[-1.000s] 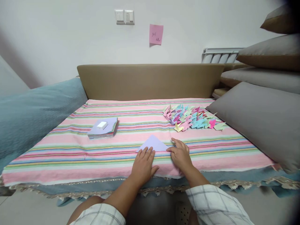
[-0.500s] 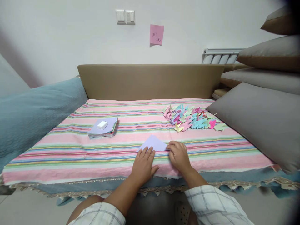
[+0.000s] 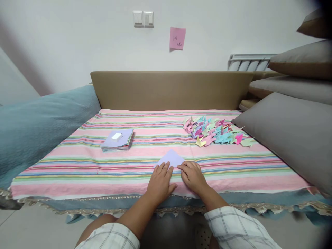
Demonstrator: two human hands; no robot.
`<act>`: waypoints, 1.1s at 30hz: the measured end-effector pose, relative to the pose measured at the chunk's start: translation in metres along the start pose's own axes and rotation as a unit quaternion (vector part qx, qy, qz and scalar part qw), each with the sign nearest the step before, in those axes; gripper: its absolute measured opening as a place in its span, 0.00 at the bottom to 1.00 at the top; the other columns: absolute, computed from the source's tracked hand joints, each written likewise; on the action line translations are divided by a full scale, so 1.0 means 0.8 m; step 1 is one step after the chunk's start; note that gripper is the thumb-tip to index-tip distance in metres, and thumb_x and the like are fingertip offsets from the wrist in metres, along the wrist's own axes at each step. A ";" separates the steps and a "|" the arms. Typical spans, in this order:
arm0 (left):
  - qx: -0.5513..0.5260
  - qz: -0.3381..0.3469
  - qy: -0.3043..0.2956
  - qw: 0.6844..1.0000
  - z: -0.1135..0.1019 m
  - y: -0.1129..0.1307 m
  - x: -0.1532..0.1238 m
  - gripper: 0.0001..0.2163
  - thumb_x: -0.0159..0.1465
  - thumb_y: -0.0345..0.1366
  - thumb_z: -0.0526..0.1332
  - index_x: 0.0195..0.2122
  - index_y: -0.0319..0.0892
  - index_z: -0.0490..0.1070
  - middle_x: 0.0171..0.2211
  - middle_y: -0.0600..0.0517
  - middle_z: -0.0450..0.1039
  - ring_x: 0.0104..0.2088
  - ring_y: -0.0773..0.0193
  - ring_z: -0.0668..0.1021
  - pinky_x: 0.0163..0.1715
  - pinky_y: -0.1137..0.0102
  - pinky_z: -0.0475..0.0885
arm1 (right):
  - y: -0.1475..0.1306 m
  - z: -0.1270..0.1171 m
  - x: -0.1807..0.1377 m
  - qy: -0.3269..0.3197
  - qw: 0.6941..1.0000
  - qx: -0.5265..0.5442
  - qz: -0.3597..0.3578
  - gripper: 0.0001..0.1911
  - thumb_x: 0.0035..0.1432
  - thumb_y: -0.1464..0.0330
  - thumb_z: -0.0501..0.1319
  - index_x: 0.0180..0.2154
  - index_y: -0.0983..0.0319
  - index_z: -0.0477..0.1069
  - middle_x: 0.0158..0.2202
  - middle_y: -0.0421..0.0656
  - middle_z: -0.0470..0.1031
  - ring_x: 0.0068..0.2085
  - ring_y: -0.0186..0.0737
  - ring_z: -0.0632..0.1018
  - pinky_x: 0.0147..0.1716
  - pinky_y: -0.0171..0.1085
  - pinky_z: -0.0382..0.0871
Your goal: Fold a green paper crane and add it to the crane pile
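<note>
A lilac paper folded into a triangle [image 3: 171,157] lies on the striped cloth [image 3: 77,166] near the front edge. My left hand [image 3: 159,181] lies flat with its fingers stretched out on the triangle's near left edge. My right hand [image 3: 193,176] rests beside it, fingers curled and pressing on the paper's right part. Both hands nearly touch each other.
A stack of coloured paper squares [image 3: 118,140] with a small white block on top sits at the left. A heap of several folded paper cranes [image 3: 215,131] lies at the right. Grey cushions [image 3: 287,128] are on the right, a teal bolster [image 3: 38,121] on the left.
My right hand has slid left along the triangle's near edge toward my left hand. The left hand has stayed flat on the paper.
</note>
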State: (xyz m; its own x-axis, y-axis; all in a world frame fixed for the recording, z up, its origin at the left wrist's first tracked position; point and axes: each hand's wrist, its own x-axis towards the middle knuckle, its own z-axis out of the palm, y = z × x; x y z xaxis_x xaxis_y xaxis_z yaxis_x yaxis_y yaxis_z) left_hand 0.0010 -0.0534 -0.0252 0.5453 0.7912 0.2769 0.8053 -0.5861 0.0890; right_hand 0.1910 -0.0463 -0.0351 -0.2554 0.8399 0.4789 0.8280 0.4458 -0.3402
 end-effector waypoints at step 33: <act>0.074 -0.131 0.001 0.989 -0.055 -0.050 -0.004 0.14 0.61 0.44 0.55 0.40 0.44 0.76 0.54 0.44 0.67 0.50 0.51 0.71 0.50 0.58 0.67 | 0.006 0.004 0.001 0.005 0.999 0.032 0.010 0.14 0.56 0.72 0.54 0.42 0.56 0.73 0.39 0.43 0.72 0.42 0.41 0.69 0.44 0.41 0.58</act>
State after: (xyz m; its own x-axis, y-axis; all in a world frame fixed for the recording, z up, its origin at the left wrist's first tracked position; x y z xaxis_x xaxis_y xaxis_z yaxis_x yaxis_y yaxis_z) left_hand -0.0437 -0.0401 0.0121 0.3133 0.9123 0.2639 0.9441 -0.3293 0.0176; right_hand 0.1934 -0.0420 -0.0388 -0.2346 0.8455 0.4797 0.7989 0.4489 -0.4003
